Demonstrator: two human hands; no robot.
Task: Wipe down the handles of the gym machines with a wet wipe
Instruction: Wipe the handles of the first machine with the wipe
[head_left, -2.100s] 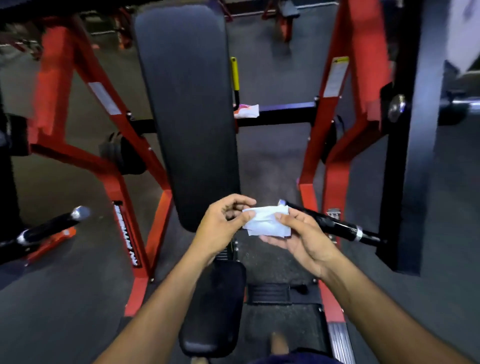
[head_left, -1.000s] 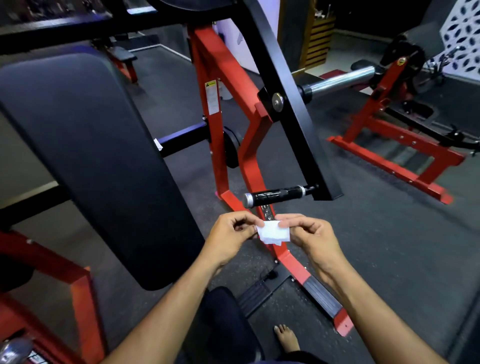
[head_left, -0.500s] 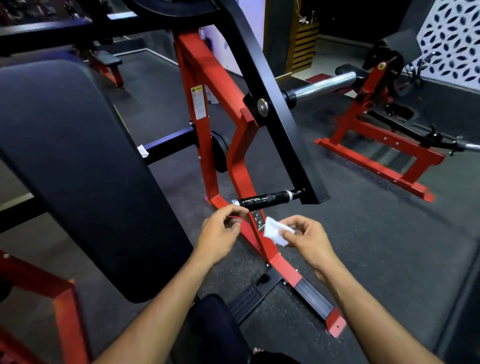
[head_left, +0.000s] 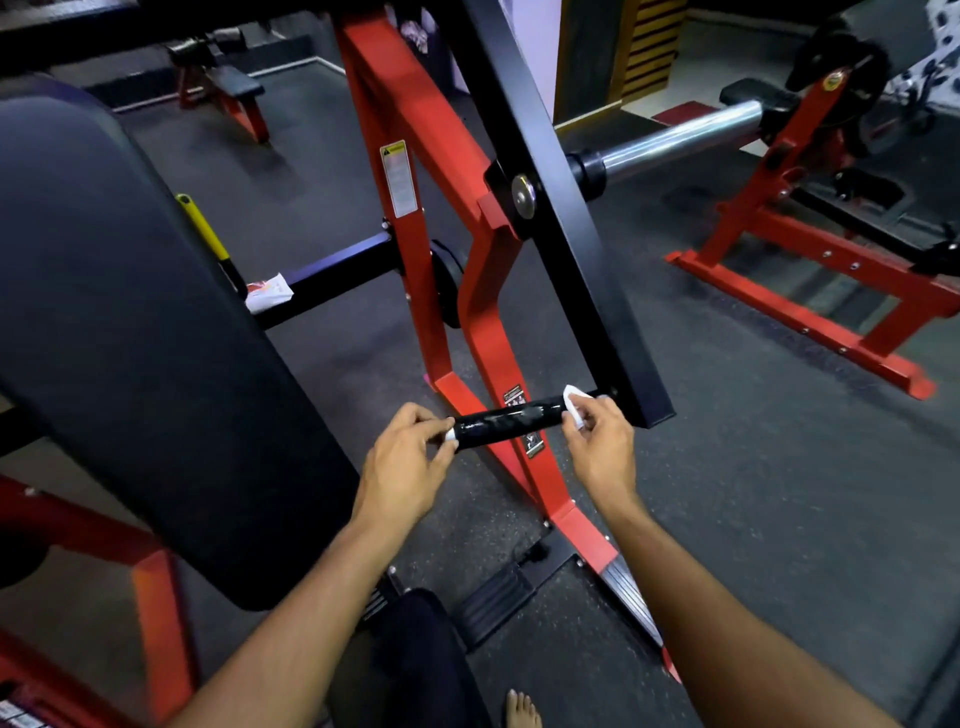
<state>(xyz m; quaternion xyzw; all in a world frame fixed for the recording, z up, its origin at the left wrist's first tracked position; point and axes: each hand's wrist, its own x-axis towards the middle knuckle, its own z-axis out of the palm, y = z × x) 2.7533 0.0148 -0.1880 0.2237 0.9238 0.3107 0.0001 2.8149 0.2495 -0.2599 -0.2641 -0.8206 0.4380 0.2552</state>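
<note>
A short black handle (head_left: 506, 421) sticks out sideways from the machine's black lever arm (head_left: 561, 208), glistening wet along its middle. My right hand (head_left: 597, 441) pinches a small white wet wipe (head_left: 574, 408) and wraps it round the handle's inner end, close to the lever arm. My left hand (head_left: 405, 457) pinches the handle's free silver-capped tip between thumb and fingers.
A big black back pad (head_left: 130, 338) fills the left. The red frame (head_left: 467, 270) stands behind the handle, with a chrome weight peg (head_left: 675, 137) to the right. A wipe packet (head_left: 267, 293) lies on a black crossbar. Another red machine (head_left: 810, 260) stands at far right.
Both hands held the wipe together; then my left hand let go and took the handle's tip. My right hand carried the wipe up onto the handle. The view moved closer.
</note>
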